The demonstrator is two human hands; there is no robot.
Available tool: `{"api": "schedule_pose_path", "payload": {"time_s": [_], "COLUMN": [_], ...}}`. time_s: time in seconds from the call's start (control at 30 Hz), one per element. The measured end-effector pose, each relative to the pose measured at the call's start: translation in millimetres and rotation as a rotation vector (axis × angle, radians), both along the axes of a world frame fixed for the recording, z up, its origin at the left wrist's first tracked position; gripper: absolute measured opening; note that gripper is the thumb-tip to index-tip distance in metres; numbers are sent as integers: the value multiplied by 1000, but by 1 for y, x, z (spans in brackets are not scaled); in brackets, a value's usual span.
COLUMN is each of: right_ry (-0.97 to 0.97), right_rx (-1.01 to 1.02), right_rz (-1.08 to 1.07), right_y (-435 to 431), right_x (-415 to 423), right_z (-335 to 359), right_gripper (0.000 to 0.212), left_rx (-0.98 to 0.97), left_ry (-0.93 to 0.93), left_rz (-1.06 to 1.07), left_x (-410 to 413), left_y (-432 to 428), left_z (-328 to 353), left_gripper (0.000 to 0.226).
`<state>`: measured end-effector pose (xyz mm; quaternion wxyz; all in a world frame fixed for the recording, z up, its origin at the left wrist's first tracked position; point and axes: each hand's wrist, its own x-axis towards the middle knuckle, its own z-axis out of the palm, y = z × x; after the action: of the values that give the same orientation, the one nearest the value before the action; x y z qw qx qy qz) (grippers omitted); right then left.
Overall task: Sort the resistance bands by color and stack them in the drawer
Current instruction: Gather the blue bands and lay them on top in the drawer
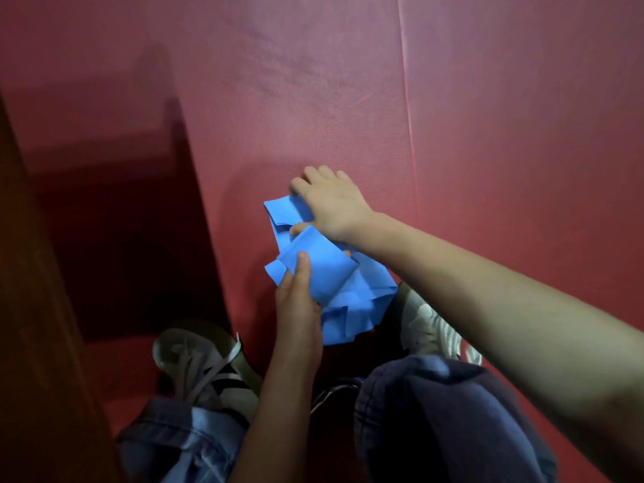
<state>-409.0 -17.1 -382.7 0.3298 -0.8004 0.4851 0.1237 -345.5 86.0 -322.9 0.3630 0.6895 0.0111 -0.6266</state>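
Mat (pixel 348 81) lies open ahead; shoes (pixel 195 353) and knees (pixel 435 413) crowd nearer.

**Item count**
Two hands are counted, left hand (pixel 299 298) and right hand (pixel 331 200); two shoes (pixel 205 360) (pixel 432 329); one red mat (pixel 348 81). The bundled blue bands (pixel 352 294) cannot be counted.
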Motion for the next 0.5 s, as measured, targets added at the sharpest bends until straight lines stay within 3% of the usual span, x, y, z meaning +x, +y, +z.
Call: {"api": "schedule_pose_path", "payload": {"time_s": [0.17,0.27,0.37,0.5], "right_ry": [170,49,-370,-744], "right_rx": [-158,-296,-32,183], "right_rz": [141,105,-222,-887], "right_y": [2,2,1,-4], "right_x": [11,12,7,-3], "right_z": [-14,-11,-3,27], "right_gripper": [34,22,15,24], "left_rx": [-56,-64,-61,-116], "left_ry": [-20,-27,-61,-68], "left_rz": [-18,-23,-36,32], "left_x": [4,3,2,0], "left_y": [0,1,-5,-21], "left_z": [-2,-2,-3,5], "left_gripper": [35,26,25,25]}}
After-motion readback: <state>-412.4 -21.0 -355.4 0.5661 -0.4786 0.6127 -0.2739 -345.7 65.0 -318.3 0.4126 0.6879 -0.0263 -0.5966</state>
